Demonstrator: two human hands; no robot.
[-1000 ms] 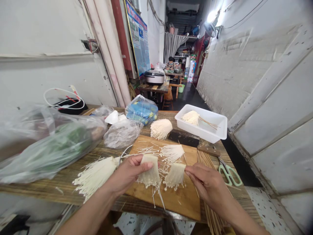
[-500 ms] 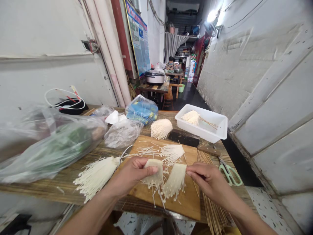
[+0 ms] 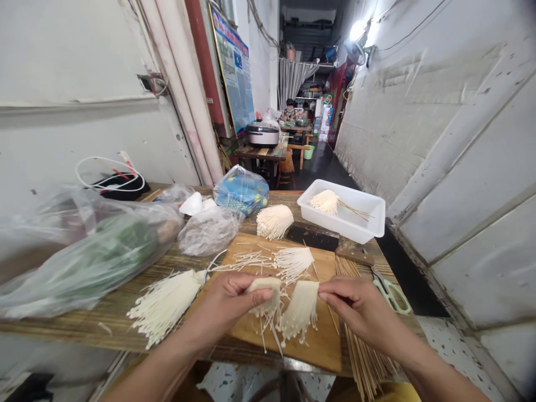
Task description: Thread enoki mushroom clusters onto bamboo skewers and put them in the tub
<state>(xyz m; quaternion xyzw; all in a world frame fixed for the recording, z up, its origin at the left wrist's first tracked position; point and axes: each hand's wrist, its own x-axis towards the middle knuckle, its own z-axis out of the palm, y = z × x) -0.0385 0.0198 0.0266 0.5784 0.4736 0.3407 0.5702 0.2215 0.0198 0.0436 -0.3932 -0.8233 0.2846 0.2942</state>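
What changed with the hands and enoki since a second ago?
The left hand carried the left enoki bunch rightward, closing the gap to the right enoki bunch, held by the right hand; the bunches now sit almost touching. Neither hand let go. The cutting board and white plastic tray stayed as they were.

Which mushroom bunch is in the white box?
The small pale enoki mushroom bunch sitting inside the white plastic tray; every other bunch is outside it.
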